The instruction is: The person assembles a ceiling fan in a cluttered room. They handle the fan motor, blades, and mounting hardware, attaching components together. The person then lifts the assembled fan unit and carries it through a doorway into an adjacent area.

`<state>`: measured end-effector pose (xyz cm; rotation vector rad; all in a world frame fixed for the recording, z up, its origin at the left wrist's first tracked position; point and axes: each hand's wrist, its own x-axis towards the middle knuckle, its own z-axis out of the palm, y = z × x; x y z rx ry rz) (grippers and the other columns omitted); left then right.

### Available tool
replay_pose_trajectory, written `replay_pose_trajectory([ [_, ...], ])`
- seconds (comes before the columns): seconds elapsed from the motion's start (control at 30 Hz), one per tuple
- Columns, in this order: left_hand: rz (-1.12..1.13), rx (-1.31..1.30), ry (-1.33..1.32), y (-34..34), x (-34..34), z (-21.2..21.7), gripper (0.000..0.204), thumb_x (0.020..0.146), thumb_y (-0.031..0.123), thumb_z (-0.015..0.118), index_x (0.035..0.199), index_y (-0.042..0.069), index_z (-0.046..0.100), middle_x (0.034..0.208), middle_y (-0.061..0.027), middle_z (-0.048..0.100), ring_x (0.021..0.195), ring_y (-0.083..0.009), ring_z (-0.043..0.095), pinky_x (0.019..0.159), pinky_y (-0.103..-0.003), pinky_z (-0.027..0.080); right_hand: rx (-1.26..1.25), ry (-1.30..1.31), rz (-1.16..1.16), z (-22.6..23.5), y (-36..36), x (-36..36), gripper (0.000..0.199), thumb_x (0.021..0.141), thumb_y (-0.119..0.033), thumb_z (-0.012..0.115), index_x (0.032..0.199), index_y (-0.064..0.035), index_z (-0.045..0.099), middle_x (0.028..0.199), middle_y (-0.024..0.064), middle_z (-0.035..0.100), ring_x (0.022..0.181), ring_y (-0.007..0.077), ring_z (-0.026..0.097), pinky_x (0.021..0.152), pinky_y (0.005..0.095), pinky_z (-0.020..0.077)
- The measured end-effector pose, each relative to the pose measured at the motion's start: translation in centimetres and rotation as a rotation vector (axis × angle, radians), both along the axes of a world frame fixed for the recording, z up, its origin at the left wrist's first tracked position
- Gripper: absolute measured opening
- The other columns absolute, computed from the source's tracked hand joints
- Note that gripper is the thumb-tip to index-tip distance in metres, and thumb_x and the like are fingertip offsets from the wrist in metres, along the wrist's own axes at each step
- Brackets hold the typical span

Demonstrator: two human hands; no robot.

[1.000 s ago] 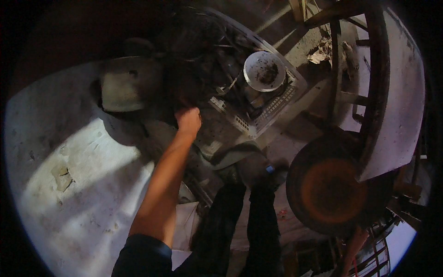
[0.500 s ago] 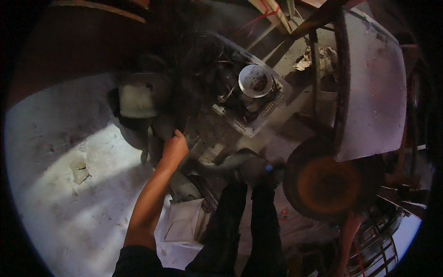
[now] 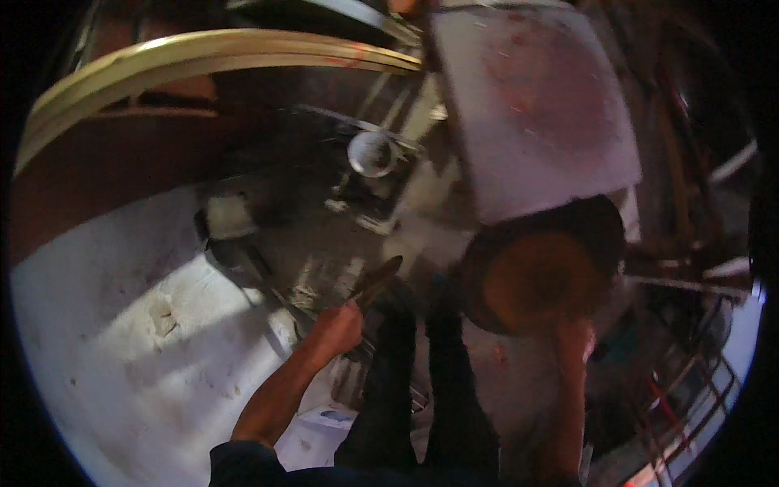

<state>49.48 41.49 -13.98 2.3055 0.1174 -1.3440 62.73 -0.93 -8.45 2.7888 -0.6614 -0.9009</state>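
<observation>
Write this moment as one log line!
left hand: grips dark flat tool | right hand: near rusty round disc, grip unclear

Open room lies left: pale concrete floor (image 3: 122, 357), sunlit and bare but for a small chip of rubble (image 3: 165, 312). Ahead, a crate of dark scrap (image 3: 357, 187) with a round tin (image 3: 371, 152) blocks passage. Right side crowded: rusty round drum (image 3: 540, 276), grey slanted panel (image 3: 535, 105) just above it, metal rods (image 3: 690, 381) beyond.

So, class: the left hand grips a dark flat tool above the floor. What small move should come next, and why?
Probably steady the tool before moving it: the left hand holds only its lower end, its tip points toward the cluttered crate, and the picture is blurred.
</observation>
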Motion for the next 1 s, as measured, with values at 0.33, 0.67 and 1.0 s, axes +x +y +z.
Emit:
replay_pose_trajectory([
  [0.33, -0.264, -0.125, -0.382, -15.1, 3.6, -0.4, 0.035, 0.075, 0.006, 0.055, 0.106, -0.011, 0.057, 0.075, -0.0273, 0.065, 0.072, -0.0427, 0.067, 0.066, -0.051, 0.055, 0.169, -0.082, -0.298, -1.7, -3.7, -2.2, 0.060, 0.087, -0.043, 0.058, 0.115, 0.0099, 0.052, 0.097, 0.0301, 0.066, 0.094, 0.0471, 0.063, 0.083, 0.0517, 0.0499],
  [0.67, -0.265, -0.284, -0.234, -30.3, 10.2, -1.3, 0.026, 0.076, 0.009, 0.058, 0.095, -0.009, 0.060, 0.082, -0.0231, 0.068, 0.078, -0.0392, 0.068, 0.068, -0.048, 0.056, 0.536, -0.447, -0.778, -4.8, -8.0, -9.7, 0.033, 0.083, -0.018, 0.062, 0.108, 0.0042, 0.060, 0.094, 0.0217, 0.067, 0.081, 0.0337, 0.068, 0.054, 0.0460, 0.0550],
  [1.0, -0.420, -0.040, -0.371, -40.9, 4.9, -12.6, 0.055, 0.081, 0.020, 0.058, 0.126, -0.013, 0.054, 0.089, -0.0270, 0.069, 0.077, -0.0338, 0.070, 0.057, -0.048, 0.055, 0.765, -0.648, -1.289, -15.9, -13.1, -22.9, 0.037, 0.074, -0.005, 0.066, 0.110, 0.0016, 0.061, 0.099, 0.0084, 0.064, 0.081, 0.0221, 0.061, 0.063, 0.0380, 0.0537],
])
